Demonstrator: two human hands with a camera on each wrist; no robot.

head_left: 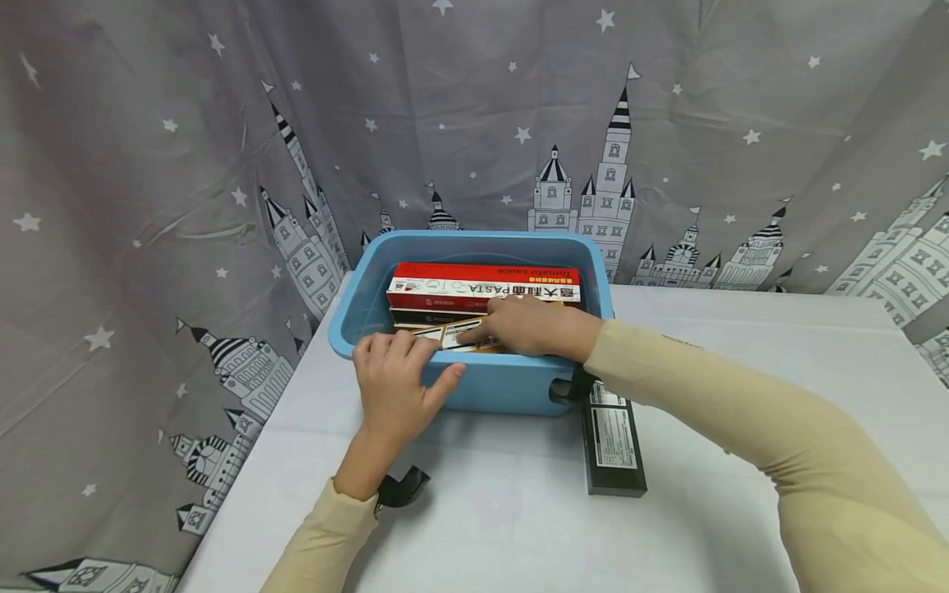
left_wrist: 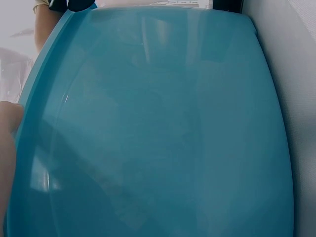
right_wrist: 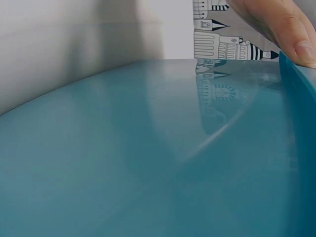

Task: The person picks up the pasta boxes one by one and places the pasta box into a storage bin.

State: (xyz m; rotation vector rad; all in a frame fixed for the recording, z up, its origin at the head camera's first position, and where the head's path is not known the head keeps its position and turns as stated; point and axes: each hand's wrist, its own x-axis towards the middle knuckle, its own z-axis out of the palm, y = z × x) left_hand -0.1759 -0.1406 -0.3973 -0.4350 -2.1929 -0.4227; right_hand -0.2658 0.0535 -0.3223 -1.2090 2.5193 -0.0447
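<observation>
A light blue plastic bin [head_left: 482,383] stands on the white table. My left hand [head_left: 393,379] holds its front rim near the left corner, fingers bent over the edge and thumb spread along the outer wall. Reaching into the bin, my right hand [head_left: 534,325] grips a white-and-orange labelled box [head_left: 463,332], the thumb lying on its face; the far fingertips are hidden. Behind that box lies a red-and-white pasta box [head_left: 485,284], with a darker box edge [head_left: 430,316] between them. Both wrist views are mostly filled by the bin's outer wall [left_wrist: 158,123].
A black box with white labels [head_left: 614,449] lies on the table [head_left: 504,511] at the bin's front right, below my right forearm. Grey curtain [head_left: 460,115] with castles and stars hangs behind and to the left. Black camera mounts sit at both wrists.
</observation>
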